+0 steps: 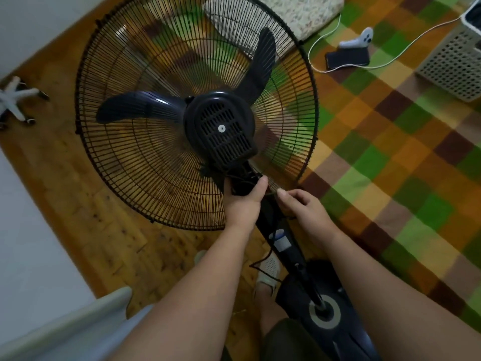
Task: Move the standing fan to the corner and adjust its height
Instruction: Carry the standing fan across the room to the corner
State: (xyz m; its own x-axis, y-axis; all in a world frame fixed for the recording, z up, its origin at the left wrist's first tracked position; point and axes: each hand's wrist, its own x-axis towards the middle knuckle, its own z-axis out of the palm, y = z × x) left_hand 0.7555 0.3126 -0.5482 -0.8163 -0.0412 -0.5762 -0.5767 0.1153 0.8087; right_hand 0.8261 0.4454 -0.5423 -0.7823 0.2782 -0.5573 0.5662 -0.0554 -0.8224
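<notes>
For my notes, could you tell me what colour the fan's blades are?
Dark navy blue blades, best in the head view.

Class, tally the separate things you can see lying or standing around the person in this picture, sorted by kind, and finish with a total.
Standing fan: 1
Phone: 1
Game controller: 1
White cable: 1
Perforated basket: 1
Pillow: 1
Checked blanket: 1
Chair base on castors: 1
Total: 8
</notes>
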